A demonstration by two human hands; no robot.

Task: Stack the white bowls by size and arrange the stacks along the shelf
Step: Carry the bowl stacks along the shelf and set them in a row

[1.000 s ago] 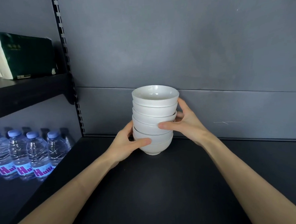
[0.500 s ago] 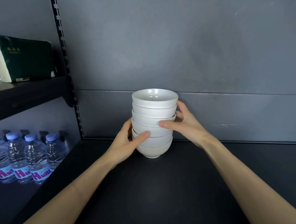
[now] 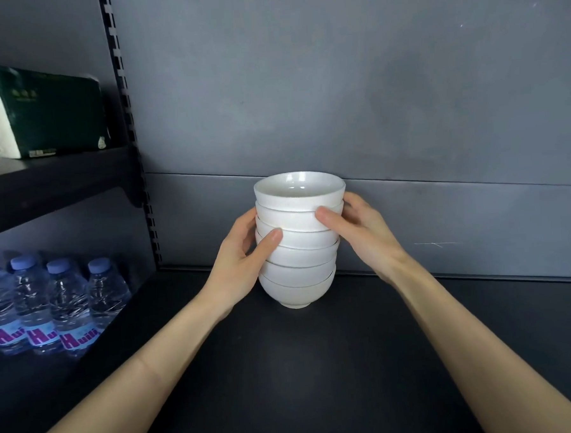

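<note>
Nearest the camera, two bare forearms are seen reaching forward over the dark shelf (image 3: 302, 374), one from each lower corner. Further in, the left grip (image 3: 242, 265) is wrapped round the left side of the stack of white bowls (image 3: 299, 260). Its thumb is laid across the front at about mid-height and its fingers are curled round the left edge. The right grip (image 3: 361, 234) is clamped on the right side somewhat higher, with its thumb pressed on the second bowl from the top and its fingers curved round the back.

The stack is made up of several bowls of like size, nested upright with mouths upward. It is held between both grips near the middle of the shelf, close to the rear, and its foot appears to be set on the shelf surface.

Just behind it the grey back panel (image 3: 336, 81) is seen, with a horizontal seam about level with the top bowl's rim. To the left a slotted upright (image 3: 125, 125) is fixed. Beyond it, water bottles (image 3: 60, 294) with blue caps are stood in a row on a lower level. Above them, a dark green pack (image 3: 53, 112) is laid on an upper shelf (image 3: 54, 182).
</note>
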